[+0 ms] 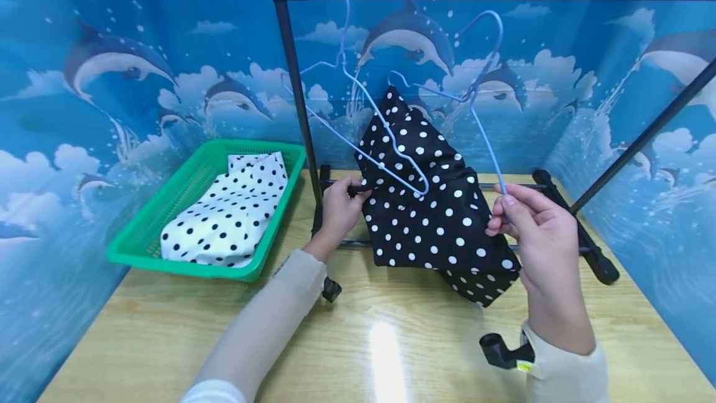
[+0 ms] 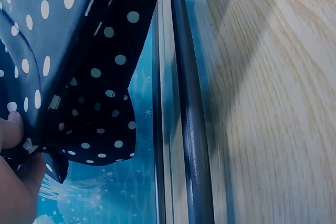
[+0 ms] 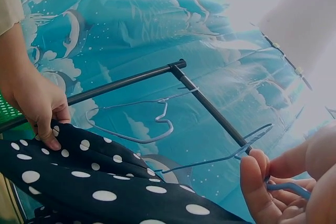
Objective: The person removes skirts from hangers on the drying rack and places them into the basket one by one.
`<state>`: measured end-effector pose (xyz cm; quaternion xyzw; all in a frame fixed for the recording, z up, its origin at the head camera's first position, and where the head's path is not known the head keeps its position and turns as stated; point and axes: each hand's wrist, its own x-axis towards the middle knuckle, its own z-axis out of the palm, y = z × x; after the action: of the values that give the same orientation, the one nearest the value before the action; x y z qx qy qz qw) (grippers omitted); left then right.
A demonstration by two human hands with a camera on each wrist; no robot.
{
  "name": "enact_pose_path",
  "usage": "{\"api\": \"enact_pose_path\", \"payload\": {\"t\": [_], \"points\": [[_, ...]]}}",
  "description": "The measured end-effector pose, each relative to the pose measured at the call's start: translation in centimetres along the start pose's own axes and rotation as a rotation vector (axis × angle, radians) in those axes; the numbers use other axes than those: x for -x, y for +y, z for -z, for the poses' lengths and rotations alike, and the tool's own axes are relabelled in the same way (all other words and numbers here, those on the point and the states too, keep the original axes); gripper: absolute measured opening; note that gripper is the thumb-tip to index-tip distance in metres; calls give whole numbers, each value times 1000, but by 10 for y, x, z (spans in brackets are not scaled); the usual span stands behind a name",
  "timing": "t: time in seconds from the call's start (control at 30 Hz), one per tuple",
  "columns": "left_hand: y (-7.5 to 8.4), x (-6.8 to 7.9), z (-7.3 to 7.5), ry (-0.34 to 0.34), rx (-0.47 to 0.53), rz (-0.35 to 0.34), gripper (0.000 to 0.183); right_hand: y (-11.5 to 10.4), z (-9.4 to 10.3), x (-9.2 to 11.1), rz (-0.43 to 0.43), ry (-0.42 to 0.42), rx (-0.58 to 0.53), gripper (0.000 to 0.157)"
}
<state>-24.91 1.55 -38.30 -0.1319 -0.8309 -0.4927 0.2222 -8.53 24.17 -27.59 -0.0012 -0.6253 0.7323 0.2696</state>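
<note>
Black dotted cloth (image 1: 431,222) hangs over the desk (image 1: 447,353), from where I stand, its top corner at the far tip of a blue hanger (image 1: 473,90). The left hand (image 1: 342,207) has its grip pinched on the cloth's edge; the right hand's (image 1: 542,232) is clamped on the hanger's near end. Should the left pinch loosen, the cloth could slide off that tip; the second hanger (image 1: 342,55), dangling in front, might snag it.

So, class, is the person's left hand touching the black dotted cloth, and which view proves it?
Touching: the right wrist view shows the left hand gripping the black dotted cloth, its thumb lying over the edge.
</note>
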Motion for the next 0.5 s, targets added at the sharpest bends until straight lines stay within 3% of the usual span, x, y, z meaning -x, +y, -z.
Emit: {"api": "enact_pose_path", "payload": {"t": [0.2, 0.5], "points": [[1, 1, 1, 4, -18, -36, 10, 1, 2, 0, -2, -32, -4, 20], [-3, 0, 2, -21, -33, -54, 15, 4, 6, -6, -91, -109, -31, 16]]}}
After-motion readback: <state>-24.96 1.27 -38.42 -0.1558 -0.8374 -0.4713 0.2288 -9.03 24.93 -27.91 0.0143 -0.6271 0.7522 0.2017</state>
